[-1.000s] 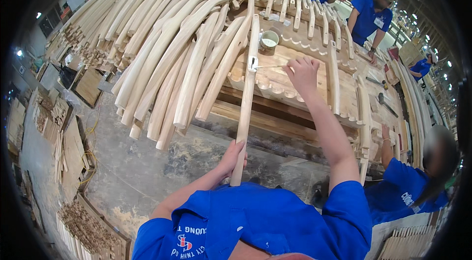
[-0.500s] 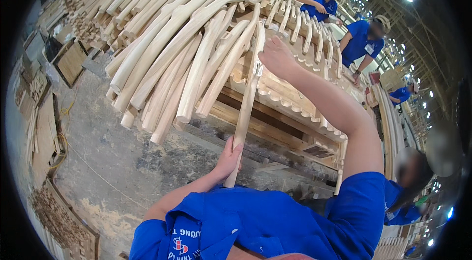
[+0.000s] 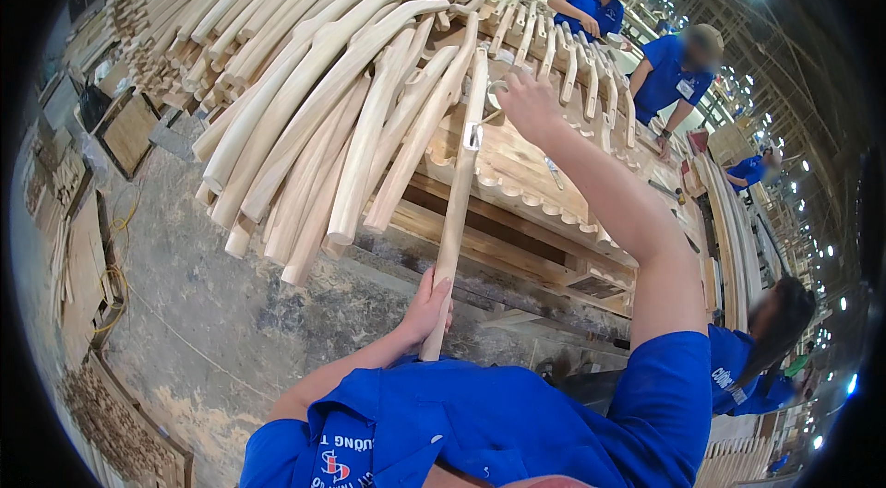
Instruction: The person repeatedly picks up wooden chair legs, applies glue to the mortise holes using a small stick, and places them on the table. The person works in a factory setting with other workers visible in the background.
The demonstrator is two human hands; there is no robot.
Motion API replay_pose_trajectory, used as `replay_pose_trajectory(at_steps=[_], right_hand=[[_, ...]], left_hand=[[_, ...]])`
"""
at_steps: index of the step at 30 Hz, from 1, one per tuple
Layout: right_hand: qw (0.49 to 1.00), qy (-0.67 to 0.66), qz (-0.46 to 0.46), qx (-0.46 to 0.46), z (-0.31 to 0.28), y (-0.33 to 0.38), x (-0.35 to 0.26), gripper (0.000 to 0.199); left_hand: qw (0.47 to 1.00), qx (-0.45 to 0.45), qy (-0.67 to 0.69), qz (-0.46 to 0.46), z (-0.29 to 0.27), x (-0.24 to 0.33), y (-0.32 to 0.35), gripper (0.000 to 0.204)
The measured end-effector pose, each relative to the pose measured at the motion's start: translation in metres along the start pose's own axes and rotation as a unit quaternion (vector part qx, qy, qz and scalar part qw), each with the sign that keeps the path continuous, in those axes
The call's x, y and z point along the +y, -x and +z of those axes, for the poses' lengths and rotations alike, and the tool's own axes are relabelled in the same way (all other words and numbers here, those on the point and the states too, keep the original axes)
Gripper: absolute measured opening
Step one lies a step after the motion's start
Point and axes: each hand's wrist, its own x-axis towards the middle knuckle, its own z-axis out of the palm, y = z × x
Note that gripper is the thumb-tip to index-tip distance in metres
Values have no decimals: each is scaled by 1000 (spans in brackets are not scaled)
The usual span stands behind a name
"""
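Upright in front of me is a long pale wooden leg [image 3: 454,220], its lower end near my shirt and its upper part beside the workbench. My left hand [image 3: 430,308] is closed around its lower part. A small slot shows in the leg higher up. Near that upper part, just to its right, is my right hand [image 3: 531,108], fingers curled. A small pale roundish thing [image 3: 496,95] shows at those fingertips, too small to identify.
Curved wooden legs [image 3: 323,110] lie heaped at left, ends overhanging the bench. More shaped pieces [image 3: 569,68] stand in a row across the workbench [image 3: 526,151]. A thin tool [image 3: 554,172] lies there. Co-workers in blue [image 3: 669,77] stand beyond; another person [image 3: 738,359] is at right.
My right hand has drawn slightly down and right from the leg's upper part, uncovering a pale roundish thing at its fingertips. My left hand keeps its hold on the leg.
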Motion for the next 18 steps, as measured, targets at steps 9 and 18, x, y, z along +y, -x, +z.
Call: replay_pose_trajectory(at_steps=[9, 18], right_hand=[[927, -328, 180, -37, 25, 71, 16, 15], [847, -422, 319, 50, 95, 101, -30, 11]], left_hand=[[998, -7, 60, -28, -3, 0, -1, 24], [998, 2, 44, -43, 5, 3, 0, 26]])
